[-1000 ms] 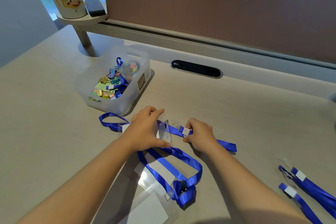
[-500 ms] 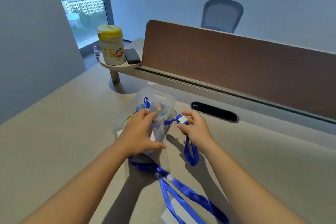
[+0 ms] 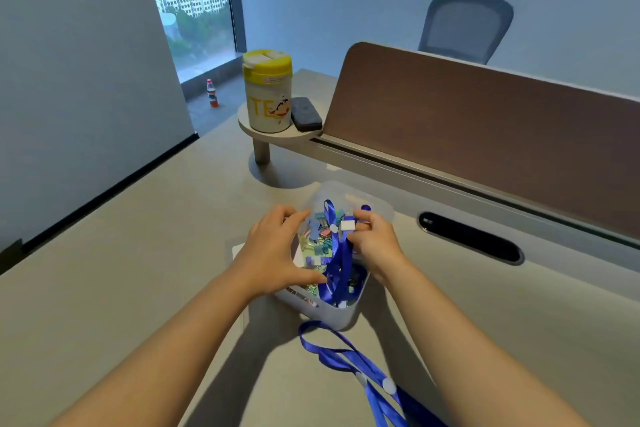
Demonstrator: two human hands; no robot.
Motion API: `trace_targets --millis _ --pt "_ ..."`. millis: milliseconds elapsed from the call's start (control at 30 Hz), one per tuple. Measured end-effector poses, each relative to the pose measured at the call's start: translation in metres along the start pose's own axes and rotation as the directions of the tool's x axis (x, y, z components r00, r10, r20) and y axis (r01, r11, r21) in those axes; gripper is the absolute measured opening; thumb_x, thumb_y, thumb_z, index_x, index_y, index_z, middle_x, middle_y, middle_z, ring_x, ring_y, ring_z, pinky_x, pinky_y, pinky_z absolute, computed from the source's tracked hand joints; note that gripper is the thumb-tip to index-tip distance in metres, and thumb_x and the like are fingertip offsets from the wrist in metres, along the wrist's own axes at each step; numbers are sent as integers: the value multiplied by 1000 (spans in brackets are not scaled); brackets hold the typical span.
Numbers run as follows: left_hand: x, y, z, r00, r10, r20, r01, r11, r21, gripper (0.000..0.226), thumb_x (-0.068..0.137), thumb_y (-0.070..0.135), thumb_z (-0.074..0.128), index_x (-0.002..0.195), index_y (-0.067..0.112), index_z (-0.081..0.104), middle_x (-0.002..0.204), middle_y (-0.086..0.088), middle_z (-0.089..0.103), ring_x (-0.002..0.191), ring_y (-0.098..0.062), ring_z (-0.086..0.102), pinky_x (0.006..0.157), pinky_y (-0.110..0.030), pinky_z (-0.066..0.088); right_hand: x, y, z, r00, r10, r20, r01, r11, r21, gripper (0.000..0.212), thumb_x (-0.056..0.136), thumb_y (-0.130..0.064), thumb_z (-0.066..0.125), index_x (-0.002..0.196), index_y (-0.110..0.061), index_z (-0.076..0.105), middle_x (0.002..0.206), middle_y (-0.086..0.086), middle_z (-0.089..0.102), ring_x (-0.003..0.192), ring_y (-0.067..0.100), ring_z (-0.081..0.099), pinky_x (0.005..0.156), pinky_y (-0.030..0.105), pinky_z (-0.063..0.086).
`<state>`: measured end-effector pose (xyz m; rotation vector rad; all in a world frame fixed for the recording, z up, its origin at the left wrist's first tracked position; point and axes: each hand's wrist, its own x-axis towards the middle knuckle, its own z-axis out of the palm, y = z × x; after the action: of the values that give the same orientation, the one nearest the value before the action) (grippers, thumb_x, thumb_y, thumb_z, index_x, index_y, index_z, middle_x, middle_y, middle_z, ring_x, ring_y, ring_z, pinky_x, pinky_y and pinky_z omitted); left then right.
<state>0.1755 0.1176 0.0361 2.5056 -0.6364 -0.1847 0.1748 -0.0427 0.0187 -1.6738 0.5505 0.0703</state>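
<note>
A translucent plastic bin (image 3: 341, 316) of coloured binder clips stands mid-desk. Above it my left hand (image 3: 273, 255) holds a clear badge holder by its edges, thumb low and fingers high. My right hand (image 3: 375, 241) pinches the white-tagged end of a blue lanyard (image 3: 337, 267), whose loop hangs down into the bin. A second blue lanyard (image 3: 363, 371) lies on the desk in front of the bin, running off the lower edge.
A yellow-lidded canister (image 3: 267, 91) and a dark case (image 3: 306, 113) sit on a small raised shelf (image 3: 258, 128) at the back. A brown divider panel (image 3: 485, 128) runs along the desk's far edge, with a cable slot (image 3: 469, 236) before it. An office chair (image 3: 464, 29) stands behind.
Both hands lifted the badge holder and lanyard off the desk and carried them over the bin. The lanyard loop now hangs inside it. My view tilted upward.
</note>
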Motion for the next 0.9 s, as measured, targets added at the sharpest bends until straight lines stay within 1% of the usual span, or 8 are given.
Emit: trace_targets --millis 67,167,333,433,633,700,833,900 --pt "1 -2 0 1000 10 16 -10 1000 3 92 64 41 75 138 18 25 134 -6 37 120 -17 36 101 -32 37 1 8 2 999 -19 43 25 988 -151 41 87 7 47 127 1 46 123 20 58 108 30 57 98 46 48" --pt "1 4 2 999 37 28 -37 999 -8 93 63 39 77 138 16 26 133 -7 37 120 -18 37 101 -33 38 -3 13 -8 997 -70 42 79 967 -243 40 87 1 51 127 -2 50 131 16 54 117 28 52 103 41 43" --pt "-3 40 19 991 126 43 -125 992 -26 96 62 41 77 139 17 25 132 -6 38 120 -20 38 103 -34 39 -29 20 -57 985 -171 -34 156 949 -274 27 86 -2 52 112 0 61 100 8 59 93 19 53 75 28 42" --pt "-13 77 42 983 174 66 -172 984 -35 97 63 46 74 140 21 21 138 -1 32 126 -19 33 106 -35 34 -57 33 -101 974 -203 -99 169 945 -280 25 87 -1 51 109 0 61 98 6 58 93 17 53 78 27 41" --pt "-41 156 115 935 330 130 -322 943 -80 99 63 48 73 141 22 18 136 2 33 121 -13 34 104 -26 33 -125 85 -196 955 -206 -214 145 952 -269 24 89 -6 52 111 -4 60 103 4 59 98 15 54 85 25 42" --pt "-55 177 142 912 387 137 -378 922 -87 96 64 46 73 140 22 19 138 2 33 123 -14 35 104 -26 33 -147 110 -219 949 -184 -256 114 957 -266 25 89 -7 53 113 -5 60 105 4 59 98 15 54 82 24 43" --pt "-90 198 188 868 479 131 -474 878 -72 95 64 46 73 140 23 21 140 1 31 125 -16 34 103 -26 33 -192 168 -242 933 -158 -322 86 970 -227 24 88 -6 53 111 -3 59 101 6 56 96 18 52 62 20 44" --pt "-108 203 204 846 515 140 -512 857 -58 96 63 46 73 140 21 21 140 -1 32 125 -18 34 104 -30 34 -212 199 -246 913 -169 -370 97 974 -206 25 87 -3 54 112 1 59 100 8 56 93 18 52 69 24 45"
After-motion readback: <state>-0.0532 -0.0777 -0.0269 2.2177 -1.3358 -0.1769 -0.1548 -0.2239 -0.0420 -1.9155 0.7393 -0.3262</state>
